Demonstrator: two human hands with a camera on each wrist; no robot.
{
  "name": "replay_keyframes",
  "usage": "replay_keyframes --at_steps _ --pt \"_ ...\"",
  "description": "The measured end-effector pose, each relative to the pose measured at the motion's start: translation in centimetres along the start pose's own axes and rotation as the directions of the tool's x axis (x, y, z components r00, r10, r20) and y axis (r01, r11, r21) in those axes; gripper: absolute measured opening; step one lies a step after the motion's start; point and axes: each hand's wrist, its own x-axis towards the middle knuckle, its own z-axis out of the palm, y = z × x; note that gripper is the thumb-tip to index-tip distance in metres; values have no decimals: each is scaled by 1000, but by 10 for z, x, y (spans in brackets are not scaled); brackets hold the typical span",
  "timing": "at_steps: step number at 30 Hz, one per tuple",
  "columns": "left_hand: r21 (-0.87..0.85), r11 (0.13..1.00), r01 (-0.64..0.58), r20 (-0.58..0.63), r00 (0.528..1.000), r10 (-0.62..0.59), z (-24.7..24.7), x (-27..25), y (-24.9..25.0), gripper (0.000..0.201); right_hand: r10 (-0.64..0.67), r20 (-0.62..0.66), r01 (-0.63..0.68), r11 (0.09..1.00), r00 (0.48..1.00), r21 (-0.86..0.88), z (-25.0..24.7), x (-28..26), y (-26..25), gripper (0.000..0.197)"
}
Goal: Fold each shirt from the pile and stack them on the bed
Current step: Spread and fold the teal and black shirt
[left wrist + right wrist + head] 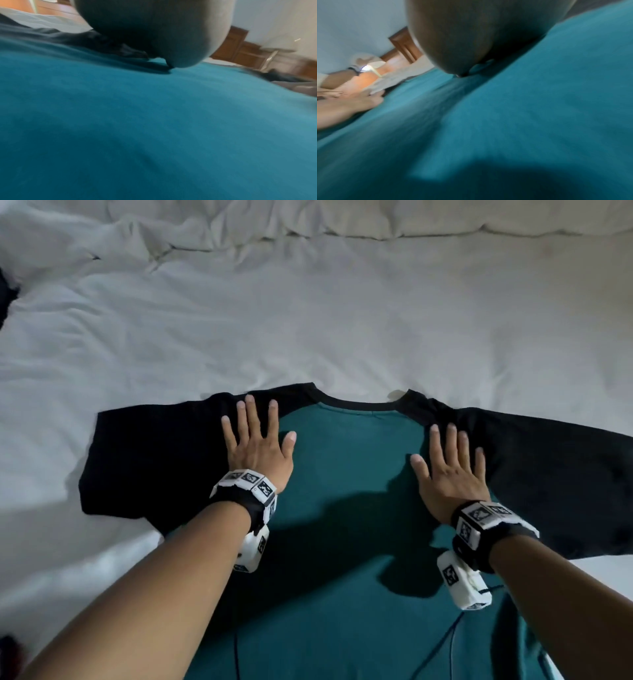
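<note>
A teal shirt (349, 460) with black sleeves and a black collar lies flat on the white bed (308, 320), collar pointing away from me. My left hand (258, 440) presses flat on its left shoulder, fingers straight and spread across the seam of the black left sleeve (154, 460). My right hand (450, 463) lies flat on the right shoulder, fingers spread beside the black right sleeve (555, 474). In the left wrist view the palm (154, 31) rests on the teal cloth (154, 121). In the right wrist view the palm (479, 33) presses on the teal cloth (522, 121).
Rumpled white bedding (239, 231) is heaped along the far edge of the bed. A dark piece of fabric (7, 299) shows at the left edge. Thin cables (452, 642) run from the wrist cameras over the shirt's lower part. Wooden furniture (240, 51) stands beyond the bed.
</note>
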Motion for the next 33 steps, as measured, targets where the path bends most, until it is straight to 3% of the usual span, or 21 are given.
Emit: replay_keyframes --at_steps 2,4,5,7,10,12,15,18,24,26,29,31,32,33 --pt "-42 995 -91 -121 989 85 -3 -27 27 70 -50 -86 52 998 995 23 -2 -28 11 63" --pt "-95 954 -285 -157 950 269 4 -74 69 72 -50 -271 79 992 961 97 2 -71 23 57" --pt "-118 927 -356 -133 931 340 9 -101 92 73 5 -355 46 990 935 135 6 -94 31 53" --pt "-163 893 -420 -63 907 416 22 -149 131 73 247 -419 -153 957 874 245 14 -138 54 45" --pt "-165 909 -383 3 921 389 40 -185 165 73 610 -216 -501 767 762 401 29 -175 83 46" --pt "-124 931 -342 25 937 348 46 -189 171 73 635 -106 -557 736 765 385 37 -185 91 52" --pt "-95 939 -330 22 943 333 51 -188 171 73 580 -59 -516 764 813 388 34 -185 95 45" --pt "-80 942 -327 13 944 329 53 -187 172 73 597 2 -512 686 802 518 28 -182 104 39" --pt "-61 946 -319 5 948 320 56 -186 173 72 535 -4 -504 799 845 329 31 -192 139 39" --pt "-58 945 -321 -1 947 321 57 -187 173 71 510 -87 -475 841 856 261 32 -192 143 32" --pt "-48 945 -324 -17 946 324 59 -187 173 71 155 -275 -138 987 949 78 38 -198 130 46" --pt "-42 944 -327 -19 945 327 59 -186 173 71 -162 -201 161 987 966 -23 46 -204 120 62" --pt "-42 943 -329 -21 944 328 58 -186 173 71 -260 -129 252 965 957 -73 52 -205 121 66" --pt "-42 943 -331 -23 943 331 58 -186 173 71 -278 -69 271 958 958 -94 55 -206 127 68"
